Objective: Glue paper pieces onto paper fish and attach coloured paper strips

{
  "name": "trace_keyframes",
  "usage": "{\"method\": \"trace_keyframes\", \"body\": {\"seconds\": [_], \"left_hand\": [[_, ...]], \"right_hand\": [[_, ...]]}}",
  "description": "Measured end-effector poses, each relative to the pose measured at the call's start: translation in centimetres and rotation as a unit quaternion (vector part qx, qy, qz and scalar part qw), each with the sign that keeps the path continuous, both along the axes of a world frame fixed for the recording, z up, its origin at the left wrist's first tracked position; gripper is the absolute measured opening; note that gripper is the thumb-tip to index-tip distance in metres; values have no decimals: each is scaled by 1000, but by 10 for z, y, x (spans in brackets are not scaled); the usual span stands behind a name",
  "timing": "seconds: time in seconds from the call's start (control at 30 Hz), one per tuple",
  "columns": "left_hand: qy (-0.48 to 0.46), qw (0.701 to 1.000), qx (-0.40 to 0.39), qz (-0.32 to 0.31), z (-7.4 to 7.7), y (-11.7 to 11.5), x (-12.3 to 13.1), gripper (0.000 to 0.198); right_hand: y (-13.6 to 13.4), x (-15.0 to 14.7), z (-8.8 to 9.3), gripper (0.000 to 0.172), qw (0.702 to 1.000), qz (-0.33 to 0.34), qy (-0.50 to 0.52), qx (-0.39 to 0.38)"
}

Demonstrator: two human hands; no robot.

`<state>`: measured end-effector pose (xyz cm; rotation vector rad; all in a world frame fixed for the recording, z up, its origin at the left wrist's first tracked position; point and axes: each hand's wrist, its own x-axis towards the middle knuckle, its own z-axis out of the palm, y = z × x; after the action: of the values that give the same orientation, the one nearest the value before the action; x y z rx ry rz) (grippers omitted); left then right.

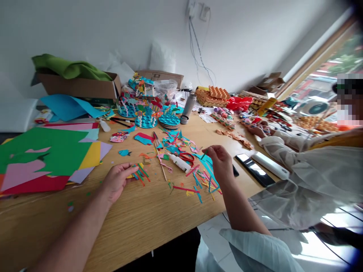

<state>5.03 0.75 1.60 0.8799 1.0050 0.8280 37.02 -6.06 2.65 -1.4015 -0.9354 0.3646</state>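
My left hand (119,180) is closed on a yellow paper cutout with colored strips (141,173), orange, green and blue, low over the table. Pinched between the thumb and finger of my right hand (221,163) is a thin green paper strip (203,155). Below and beside that hand lie loose paper strips (185,189) in several colors. A white glue bottle (179,162) rests on its side between the hands, against red-handled scissors (188,158). A small blue paper fish (124,152) lies beyond my left hand, near a wooden stick (162,166).
Colored paper sheets (56,151) are stacked at left. Blue paper decorations (146,120) and a flask (188,107) stand farther back. Phones (253,169) and a white bar-shaped device (270,165) lie at right, close to another person's sleeve (300,155). A cardboard box (76,85) sits by the wall.
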Motion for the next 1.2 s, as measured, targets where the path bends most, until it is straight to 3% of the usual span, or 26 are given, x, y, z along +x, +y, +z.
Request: {"method": "trace_keyframes", "body": {"seconds": [0.3,0.47,0.57,0.63,0.83,1.0,1.2], "left_hand": [[13,999,33,-26,-5,0,-1,33],[14,999,17,-24,-6,0,2,35],[4,1000,4,-14,-5,1,1,31],[-24,1000,-2,-6,-3,2,-1,26],[-150,988,-19,39,2,6,-10,16],[-158,985,-26,65,1,9,-11,13],[-145,988,-15,47,-3,9,-8,15]], "right_hand": [[1,-13,8,34,997,-6,73,31],[10,-58,20,38,983,126,132,-6],[26,-92,23,40,959,237,146,-50],[41,-110,23,42,951,266,150,-53],[78,-148,3,43,933,321,136,-94],[75,-164,-17,44,912,367,130,-131],[72,-164,-22,49,896,389,153,-150]]}}
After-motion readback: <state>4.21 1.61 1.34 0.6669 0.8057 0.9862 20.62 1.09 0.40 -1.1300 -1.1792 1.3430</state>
